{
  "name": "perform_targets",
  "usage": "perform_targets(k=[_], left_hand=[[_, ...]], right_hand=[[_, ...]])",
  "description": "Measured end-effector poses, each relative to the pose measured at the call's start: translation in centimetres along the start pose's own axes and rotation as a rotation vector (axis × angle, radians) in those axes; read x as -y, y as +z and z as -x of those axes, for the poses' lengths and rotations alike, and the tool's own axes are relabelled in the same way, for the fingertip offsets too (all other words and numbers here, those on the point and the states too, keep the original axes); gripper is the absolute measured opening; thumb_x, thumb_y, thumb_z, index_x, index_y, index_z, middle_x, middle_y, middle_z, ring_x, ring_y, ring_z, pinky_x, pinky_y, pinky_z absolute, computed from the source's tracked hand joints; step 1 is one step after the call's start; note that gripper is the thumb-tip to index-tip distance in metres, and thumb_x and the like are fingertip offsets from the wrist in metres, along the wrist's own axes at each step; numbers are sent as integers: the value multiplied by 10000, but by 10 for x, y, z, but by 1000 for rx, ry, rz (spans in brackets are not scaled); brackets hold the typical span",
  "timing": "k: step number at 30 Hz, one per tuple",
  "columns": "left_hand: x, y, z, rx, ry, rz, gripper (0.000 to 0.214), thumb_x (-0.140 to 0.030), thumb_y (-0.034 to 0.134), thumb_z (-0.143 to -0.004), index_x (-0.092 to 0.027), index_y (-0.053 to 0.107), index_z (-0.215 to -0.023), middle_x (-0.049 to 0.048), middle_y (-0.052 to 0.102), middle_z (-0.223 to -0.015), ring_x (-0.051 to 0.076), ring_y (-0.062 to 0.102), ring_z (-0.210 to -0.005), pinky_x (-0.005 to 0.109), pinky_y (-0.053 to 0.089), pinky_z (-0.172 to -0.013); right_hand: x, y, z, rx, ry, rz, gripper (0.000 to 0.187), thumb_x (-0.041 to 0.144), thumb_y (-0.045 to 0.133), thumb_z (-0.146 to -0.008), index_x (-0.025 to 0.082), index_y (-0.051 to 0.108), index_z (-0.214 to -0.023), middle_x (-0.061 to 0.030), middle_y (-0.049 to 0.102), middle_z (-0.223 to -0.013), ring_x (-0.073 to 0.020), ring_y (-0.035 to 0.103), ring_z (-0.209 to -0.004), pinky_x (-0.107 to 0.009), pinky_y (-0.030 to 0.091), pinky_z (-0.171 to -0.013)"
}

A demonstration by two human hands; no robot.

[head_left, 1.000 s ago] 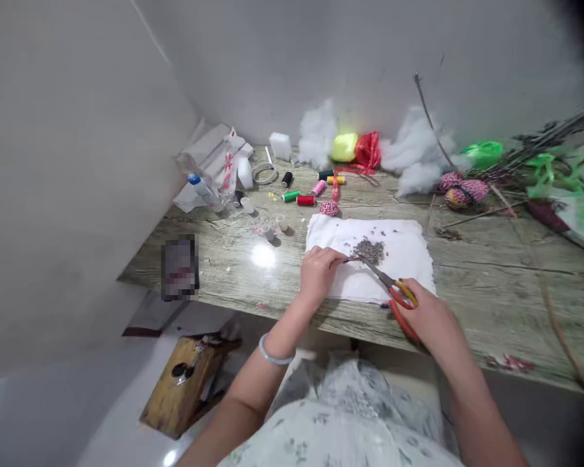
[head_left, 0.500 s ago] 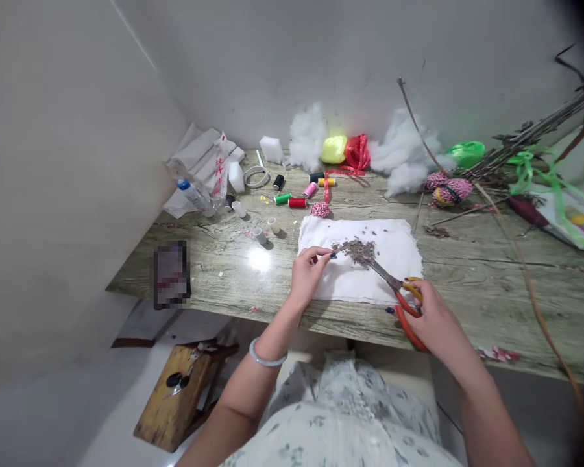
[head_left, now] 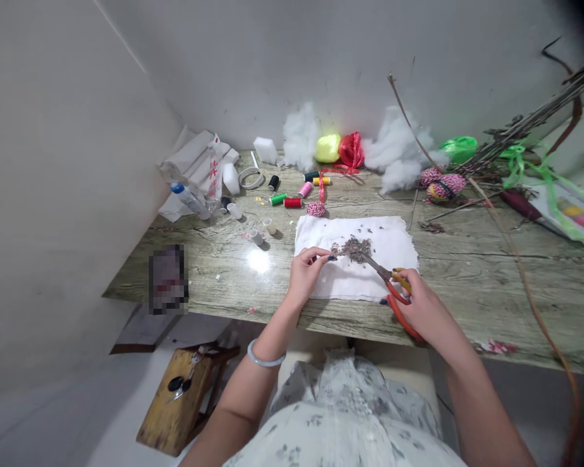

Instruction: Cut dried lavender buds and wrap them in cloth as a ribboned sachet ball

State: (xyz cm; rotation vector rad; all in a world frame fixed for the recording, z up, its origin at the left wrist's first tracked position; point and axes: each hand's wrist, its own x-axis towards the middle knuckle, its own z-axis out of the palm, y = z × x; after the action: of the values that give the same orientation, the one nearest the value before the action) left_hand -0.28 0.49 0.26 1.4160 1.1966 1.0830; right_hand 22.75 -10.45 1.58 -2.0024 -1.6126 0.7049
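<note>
My left hand is closed in a pinch over the left part of a white cloth. A thin, dry twig piece pokes from its fingertips toward a small heap of brown-grey dried plant bits. In my right hand are pliers with one yellow and one red handle. Their handles stand apart, and the long jaws reach into the right side of the heap. What lies between the jaw tips is too small to make out.
Behind the cloth lie a red-and-white twine ball, several thread spools and white stuffing. A bundle of dry branches juts in from the right, and a long stem crosses the table. A wooden stool stands lower left.
The pliers in my right hand have shifted slightly left and forward over the cloth. My left hand keeps its pinch near the heap. The whole view has shifted a little.
</note>
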Motion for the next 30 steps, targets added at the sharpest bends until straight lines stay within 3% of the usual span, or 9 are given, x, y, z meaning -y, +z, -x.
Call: perform_targets(k=[7, 14, 21, 26, 30], left_hand=[[0, -2, 0, -48, 40, -30, 75, -233, 660, -773, -222, 734, -764, 8, 684, -762, 135, 512, -666, 260, 400, -674], [-5, -2, 2, -46, 121, -93, 92, -199, 648, -785, -228, 727, -749, 1, 678, -727, 145, 501, -696, 265, 398, -691], [-3, -2, 2, -53, 120, -113, 91, -224, 639, -800, -228, 722, -764, 5, 689, -767, 150, 506, -709, 270, 404, -704], [-4, -2, 3, -43, 134, -132, 102, -218, 627, -810, -228, 724, -782, 11, 694, -786, 161, 520, -742, 277, 409, -722], [-5, -2, 4, -25, 156, -122, 93, -210, 635, -809, -225, 726, -795, 13, 695, -790, 163, 517, -755, 283, 406, -749]], right_hand=[[-1, -3, 0, 38, 32, 12, 318, 434, 543, -788, 256, 430, -1027, -106, 630, -1092, -251, 648, -907, -336, 483, -738], [14, -11, 2, 53, -4, 48, 243, 389, 496, -809, 248, 502, -1006, -64, 662, -970, -206, 645, -794, -282, 467, -659], [9, -12, 2, 33, -5, 82, 265, 417, 529, -782, 266, 570, -995, -36, 693, -888, -196, 618, -671, -267, 438, -573], [13, -14, 5, 30, 57, 131, 243, 476, 558, -760, 274, 588, -891, -10, 678, -753, -194, 598, -612, -257, 412, -541], [13, -13, 6, 24, 119, 202, 269, 499, 505, -789, 276, 567, -927, -33, 682, -789, -221, 615, -639, -275, 415, -541]])
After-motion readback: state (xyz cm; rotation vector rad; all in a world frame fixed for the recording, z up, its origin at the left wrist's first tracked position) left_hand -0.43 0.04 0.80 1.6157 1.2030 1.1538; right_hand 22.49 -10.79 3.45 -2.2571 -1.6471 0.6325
